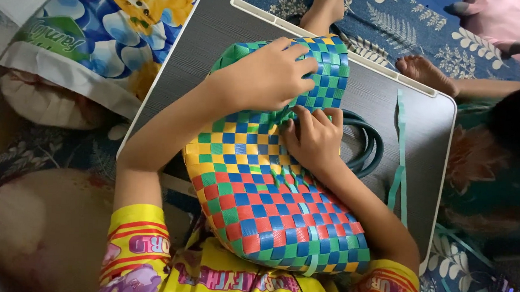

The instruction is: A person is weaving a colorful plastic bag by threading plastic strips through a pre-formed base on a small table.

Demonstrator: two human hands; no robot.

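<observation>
Head view, looking down. A woven basket (pixel 270 187) of blue, green, yellow and red plastic strips lies tilted across the person's lap and the near edge of a dark grey lap table (pixel 229 39) with a pale rounded rim. The left hand (pixel 272 76) lies spread over the basket's upper green-and-blue part, fingers curled down onto the weave, pressing rather than enclosing it. The right hand (pixel 313 136) rests at the basket's middle, fingertips tucked into the strips beside the left hand; whether it pinches a single strip cannot be told. Dark teal tube handles (pixel 368 148) curve out from under the basket on the right, lying on the table. A loose pale green strip (pixel 401 158) runs along the table toward its right edge.

Edges and room: the table's far-left part is bare; its right side is narrower, bounded by the strip and rim. Another person's bare foot (pixel 424 74) rests just past the far right corner, on a blue leaf-patterned cloth (pixel 394 23).

Packages: a floral plastic bag (pixel 101 34), blue and yellow with a green oval label and white lower border, lies just left of the table. A pink soft toy (pixel 505 22) sits at the top right.
</observation>
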